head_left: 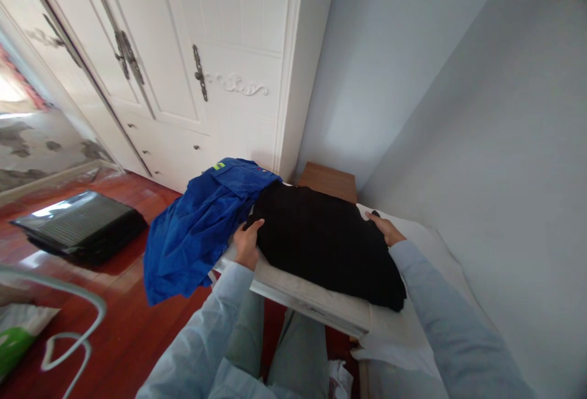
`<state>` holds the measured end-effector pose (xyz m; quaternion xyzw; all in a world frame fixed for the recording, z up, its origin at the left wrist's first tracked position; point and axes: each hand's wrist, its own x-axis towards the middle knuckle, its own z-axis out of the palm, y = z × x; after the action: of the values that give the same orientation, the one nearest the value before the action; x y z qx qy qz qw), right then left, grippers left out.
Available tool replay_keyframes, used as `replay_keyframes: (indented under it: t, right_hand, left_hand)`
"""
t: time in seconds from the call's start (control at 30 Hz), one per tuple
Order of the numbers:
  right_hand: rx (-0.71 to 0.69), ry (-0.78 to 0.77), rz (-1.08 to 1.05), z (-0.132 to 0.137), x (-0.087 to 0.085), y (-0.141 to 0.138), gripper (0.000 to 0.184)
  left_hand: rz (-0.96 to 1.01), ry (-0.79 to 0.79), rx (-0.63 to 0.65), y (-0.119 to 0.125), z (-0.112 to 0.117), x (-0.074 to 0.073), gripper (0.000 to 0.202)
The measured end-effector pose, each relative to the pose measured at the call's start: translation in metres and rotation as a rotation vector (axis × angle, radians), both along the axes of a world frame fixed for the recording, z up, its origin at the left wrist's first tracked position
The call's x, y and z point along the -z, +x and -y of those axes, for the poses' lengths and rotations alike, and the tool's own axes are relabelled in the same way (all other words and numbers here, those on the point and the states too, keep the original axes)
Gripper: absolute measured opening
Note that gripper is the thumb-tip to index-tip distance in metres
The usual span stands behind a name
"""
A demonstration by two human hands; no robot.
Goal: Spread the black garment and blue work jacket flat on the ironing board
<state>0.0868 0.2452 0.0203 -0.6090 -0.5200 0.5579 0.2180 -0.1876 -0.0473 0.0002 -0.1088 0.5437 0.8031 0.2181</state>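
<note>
Black cloth [325, 240] lay spread between two hands

Flat across a pale-topped table [293, 281], the cloth reached from the left hand to the right, its near right corner drooping over the edge. The left hand [247, 243] was closed on the cloth's left edge, thumb on top, with its fingers mostly hidden. The right hand [386, 230] pinched the far right corner, its thumb pointing inward and its fingers largely out of sight.

Blue clothing [206, 222] with a yellow-green strip touched the cloth on the left and hung off the table toward the floor [137, 350]. Behind stood a wooden cabinet [328, 179] and, farther left, a white wardrobe [243, 20] with dark metal handles. On the reddish floor at the left sat a dark bag [85, 228]; a pale tube [99, 308] curved nearer the person.
</note>
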Motion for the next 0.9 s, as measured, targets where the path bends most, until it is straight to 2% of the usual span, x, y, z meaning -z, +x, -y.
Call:
replay_keyframes:
  t: [0.1,0.2,0.3,0.43,0.57,0.63,0.77,0.9]
  right_hand:
    - [-0.019,-0.002,0.005,0.000,0.000,-0.005,0.018]
    - [-0.046,0.012,0.009,0.000,0.000,-0.010,0.015]
    - [-0.046,0.042,0.020,-0.001,-0.001,-0.013,0.010]
    - [-0.013,0.107,0.027,-0.002,0.000,-0.015,0.013]
    - [-0.056,0.125,-0.032,0.002,-0.008,-0.014,0.019]
    - [-0.119,0.106,-0.068,0.006,-0.015,-0.012,0.025]
    - [-0.222,0.110,-0.056,0.012,-0.026,-0.014,0.030]
    - [-0.184,0.250,0.046,0.018,-0.030,-0.021,0.016]
  left_hand:
    - [0.007,-0.076,-0.041,-0.006,-0.005,0.002,0.019]
    - [0.016,-0.088,-0.043,-0.008,-0.011,0.002,0.023]
    - [0.032,-0.071,-0.020,-0.010,-0.019,-0.001,0.025]
    - [0.023,-0.054,0.024,-0.014,-0.029,-0.007,0.016]
    - [-0.084,-0.047,0.111,-0.014,-0.032,-0.010,0.026]
    - [-0.127,-0.086,0.152,-0.015,-0.032,-0.008,0.029]
    - [-0.179,-0.200,0.180,-0.023,-0.033,-0.001,0.018]
    - [-0.292,-0.309,0.126,-0.033,-0.038,0.003,0.012]
